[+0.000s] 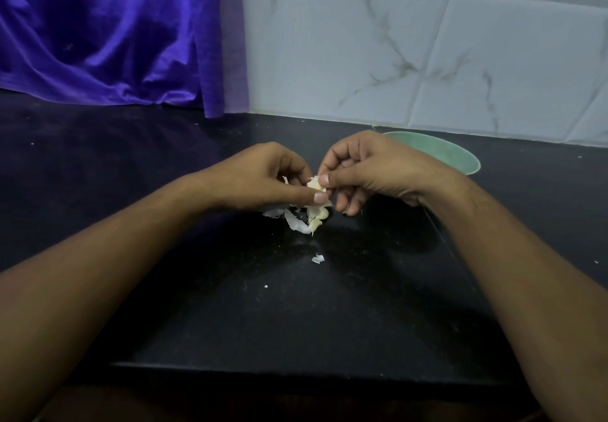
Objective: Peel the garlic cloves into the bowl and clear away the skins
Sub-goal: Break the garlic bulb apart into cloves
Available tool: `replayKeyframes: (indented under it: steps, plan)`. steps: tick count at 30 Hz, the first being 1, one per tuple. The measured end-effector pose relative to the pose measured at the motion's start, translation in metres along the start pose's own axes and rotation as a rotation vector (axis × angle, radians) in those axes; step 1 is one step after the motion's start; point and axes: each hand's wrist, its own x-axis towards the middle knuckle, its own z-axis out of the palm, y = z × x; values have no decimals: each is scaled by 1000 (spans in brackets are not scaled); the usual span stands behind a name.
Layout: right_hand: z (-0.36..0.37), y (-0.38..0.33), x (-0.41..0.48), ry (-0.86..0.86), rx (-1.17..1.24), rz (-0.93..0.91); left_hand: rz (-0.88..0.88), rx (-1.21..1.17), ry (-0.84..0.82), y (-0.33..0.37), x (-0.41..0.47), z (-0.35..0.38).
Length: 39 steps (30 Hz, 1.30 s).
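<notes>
Hidden or unclear:
- Bowl [455, 155], green, stands just behind the right hand [378, 171]. That hand covers its left part, and its inside cannot be seen.
- Garlic clove [316, 185]: only a small pale patch shows between the two thumbs. Fingers cover the rest, so how much skin remains on it cannot be told.
- Directly under the hands, on the black tabletop [296, 323], a pale yellow garlic piece [317, 216] lies among loose skins [296, 222]. Whether it is one clove or two is unclear.

Hands:
- Left hand [263, 178]: fingers curled in, thumb stretched toward the right hand, pinching the garlic clove from its lower side.
- Right hand: fingers curled tight, thumb and forefinger tips pinching the upper end of the same clove.
- Both hands meet at the clove, held above the skins.

Other:
- A skin scrap [317, 258] lies on the near side of the hands, apart from the pile.
- Purple cloth [108, 33] hangs beyond the left hand.
- A tiled wall [427, 43] stands beyond the right hand.
</notes>
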Motion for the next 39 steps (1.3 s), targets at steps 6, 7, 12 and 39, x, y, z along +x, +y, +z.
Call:
replayKeyframes:
  steps: [6,7,12,39]
  plan:
    - [8,2,4,10,177,63,-29,-86,73,-3,4,-3]
    - [8,2,4,-5,219,84,-33,-101,80,-3,4,-3]
    - [7,-3,4,-45,392,147,-29,-242,102,-3,7,-4]
    - [18,-10,7,-44,996,107,371,24,611,0,7,6]
